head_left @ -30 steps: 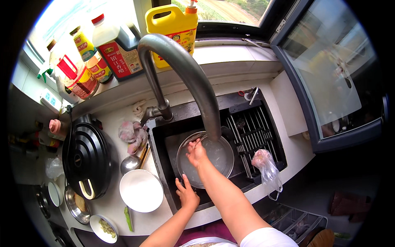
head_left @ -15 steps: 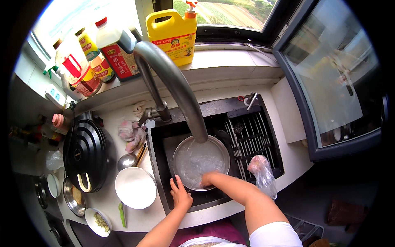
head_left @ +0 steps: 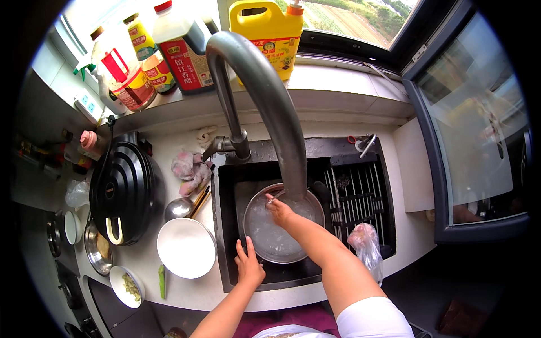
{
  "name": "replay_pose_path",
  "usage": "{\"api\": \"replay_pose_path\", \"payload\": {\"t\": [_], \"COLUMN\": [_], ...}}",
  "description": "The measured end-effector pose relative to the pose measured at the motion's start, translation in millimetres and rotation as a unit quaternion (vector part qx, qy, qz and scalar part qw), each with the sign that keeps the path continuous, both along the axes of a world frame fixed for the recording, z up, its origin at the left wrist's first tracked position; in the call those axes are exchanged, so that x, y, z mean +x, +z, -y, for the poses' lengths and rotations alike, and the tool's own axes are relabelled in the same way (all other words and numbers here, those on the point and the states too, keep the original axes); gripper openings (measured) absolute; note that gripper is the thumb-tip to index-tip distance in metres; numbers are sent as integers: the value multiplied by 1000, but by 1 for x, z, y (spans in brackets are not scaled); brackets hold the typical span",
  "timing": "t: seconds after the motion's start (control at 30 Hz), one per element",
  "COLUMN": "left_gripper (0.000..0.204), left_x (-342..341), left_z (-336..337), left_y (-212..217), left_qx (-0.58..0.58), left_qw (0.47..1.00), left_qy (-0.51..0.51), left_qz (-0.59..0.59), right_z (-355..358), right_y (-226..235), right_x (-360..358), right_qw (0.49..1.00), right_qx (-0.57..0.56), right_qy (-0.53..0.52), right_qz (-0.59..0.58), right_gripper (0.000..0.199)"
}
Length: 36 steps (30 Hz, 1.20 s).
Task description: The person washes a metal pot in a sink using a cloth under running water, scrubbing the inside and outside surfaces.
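A round steel basin (head_left: 265, 242) holding water sits in the dark sink (head_left: 228, 186) under the curved steel faucet (head_left: 265, 96). My left hand (head_left: 248, 266) grips the basin's near left rim. My right hand (head_left: 279, 209) reaches into the basin just below the faucet spout, fingers curled at the water; whether it holds anything I cannot tell.
A white bowl (head_left: 186, 248), a steel ladle (head_left: 179, 208), a black pot lid (head_left: 124, 188) and small dishes lie on the counter to the left. Sauce bottles (head_left: 180, 48) and a yellow jug (head_left: 270, 34) line the windowsill. A plastic bag (head_left: 366, 242) and drying rack (head_left: 358, 194) sit to the right.
My right hand moved from the basin's near side up under the faucet spout. My left hand stayed at the basin's left rim. The view shifted slightly.
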<state>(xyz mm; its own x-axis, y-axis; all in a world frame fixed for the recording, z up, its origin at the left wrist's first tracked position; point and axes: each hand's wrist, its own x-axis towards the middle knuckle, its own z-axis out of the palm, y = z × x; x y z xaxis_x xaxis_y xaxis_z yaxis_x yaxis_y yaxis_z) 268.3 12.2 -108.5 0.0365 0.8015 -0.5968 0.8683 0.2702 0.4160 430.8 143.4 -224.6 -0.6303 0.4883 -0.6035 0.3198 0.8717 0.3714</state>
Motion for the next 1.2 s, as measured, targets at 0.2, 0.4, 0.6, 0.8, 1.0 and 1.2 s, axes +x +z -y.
{"api": "replay_pose_path", "payload": {"t": [0.2,0.4,0.6,0.8,1.0,1.2], "left_gripper": [101,95,94,94,94,94], "left_x": [-2,-1,-2,-2,-3,-4], "left_z": [1,1,2,2,3,1], "left_y": [-2,2,-1,-2,-3,-2], "left_qx": [7,11,21,26,26,21], "left_qw": [1000,1000,1000,1000,1000,1000], "left_qy": [3,-6,-8,-8,-10,-7], "left_qz": [5,-4,5,5,3,-2], "right_z": [4,-5,40,49,25,-2], "right_y": [-3,15,19,50,69,100], "right_x": [6,38,67,59,16,-21], "right_qw": [961,989,966,558,-166,-215], "right_qx": [140,142,-1,-294,-460,-452], "right_qy": [64,-46,-255,-707,-641,-626], "right_qz": [-230,4,32,-319,-592,-598], "right_gripper": [40,39,34,37,50,43]}}
